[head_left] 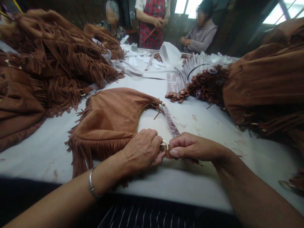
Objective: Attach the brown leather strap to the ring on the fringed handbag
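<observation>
A brown suede-like handbag [114, 110] with long fringe lies on the white table, its zipped opening curving toward the right. My left hand [143, 148] is closed on the bag's near end, beside a pale metal ring [164, 145]. Just right of that ring, my right hand [187, 147] pinches the brown end of a strap [168, 154] between thumb and fingers. The strap's plastic-wrapped length [170, 120] runs from the bag's far end down to my right hand. My fingers hide how the strap end meets the ring.
Fringed bags [59, 41] are heaped at the left, and more brown bags [266, 76] at the right. Plastic-wrapped straps [175, 85] lie bundled beyond the handbag. A clear plastic piece [170, 53] stands farther back. Three people are across the white table [201, 180].
</observation>
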### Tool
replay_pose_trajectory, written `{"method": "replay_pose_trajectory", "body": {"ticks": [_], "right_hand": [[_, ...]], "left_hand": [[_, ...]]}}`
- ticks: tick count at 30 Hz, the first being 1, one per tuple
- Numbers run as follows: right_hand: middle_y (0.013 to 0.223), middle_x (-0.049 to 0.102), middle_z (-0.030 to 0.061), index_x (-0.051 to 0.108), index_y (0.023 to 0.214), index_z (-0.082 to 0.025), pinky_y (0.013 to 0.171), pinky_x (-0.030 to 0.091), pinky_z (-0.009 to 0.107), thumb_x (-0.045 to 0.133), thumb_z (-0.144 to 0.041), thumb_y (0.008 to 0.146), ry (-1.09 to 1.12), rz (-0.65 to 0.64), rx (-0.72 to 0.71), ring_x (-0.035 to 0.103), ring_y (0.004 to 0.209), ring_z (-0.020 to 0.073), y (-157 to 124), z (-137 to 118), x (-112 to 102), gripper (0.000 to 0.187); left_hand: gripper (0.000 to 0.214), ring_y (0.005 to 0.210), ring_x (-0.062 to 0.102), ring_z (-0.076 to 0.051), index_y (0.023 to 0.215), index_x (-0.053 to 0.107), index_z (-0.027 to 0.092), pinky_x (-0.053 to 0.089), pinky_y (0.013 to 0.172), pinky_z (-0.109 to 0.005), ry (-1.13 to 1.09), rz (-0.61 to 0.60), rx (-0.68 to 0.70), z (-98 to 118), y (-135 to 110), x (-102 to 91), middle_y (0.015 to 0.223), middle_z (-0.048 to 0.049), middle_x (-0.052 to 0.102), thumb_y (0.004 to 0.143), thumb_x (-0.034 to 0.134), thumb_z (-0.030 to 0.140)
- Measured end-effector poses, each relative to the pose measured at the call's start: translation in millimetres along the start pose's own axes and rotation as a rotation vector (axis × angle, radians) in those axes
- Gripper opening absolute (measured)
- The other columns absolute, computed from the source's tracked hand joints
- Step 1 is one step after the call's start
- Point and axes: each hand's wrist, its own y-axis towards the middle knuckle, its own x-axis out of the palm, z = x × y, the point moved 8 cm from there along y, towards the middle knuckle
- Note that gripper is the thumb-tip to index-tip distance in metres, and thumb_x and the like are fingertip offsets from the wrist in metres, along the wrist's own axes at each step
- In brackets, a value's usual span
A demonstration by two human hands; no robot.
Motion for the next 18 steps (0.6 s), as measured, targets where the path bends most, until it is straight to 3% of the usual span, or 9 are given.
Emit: {"method": "replay_pose_trajectory", "body": {"ticks": [7,15,18], "right_hand": [[0.042,0.038,-0.0091,0.051,0.066,-0.013,0.031,0.021,0.013,0.062,-0.046,0.074,0.073,0.214,-0.026,0.03,0.034,0.0024,3,-2,-13,0.036],[0.044,0.041,-0.0078,0.054,0.062,-0.01,0.033,0.019,0.013,0.07,-0.043,0.066,0.07,0.076,-0.014,0.029,0.037,0.0015,10,4,-10,0.036],[0.045,0.042,-0.0075,0.055,0.065,-0.01,0.032,0.02,0.013,0.068,-0.043,0.068,0.053,0.1,-0.01,0.031,0.036,0.0017,6,2,-12,0.036]], "left_hand": [[0.022,0.075,0.043,-0.023,0.081,0.05,0.015,0.04,0.068,-0.037,0.114,0.02,0.006,0,-2,2.8,0.079,-0.0067,0.046,0.084,0.043,0.036],[0.025,0.077,0.044,-0.022,0.084,0.052,0.014,0.039,0.07,-0.037,0.083,-0.136,0.255,19,-3,10.2,0.081,-0.0067,0.048,0.083,0.044,0.038],[0.032,0.076,0.045,-0.022,0.084,0.052,0.014,0.039,0.07,-0.037,0.079,-0.154,0.195,16,-1,8.8,0.082,-0.0072,0.049,0.085,0.042,0.044]]}}
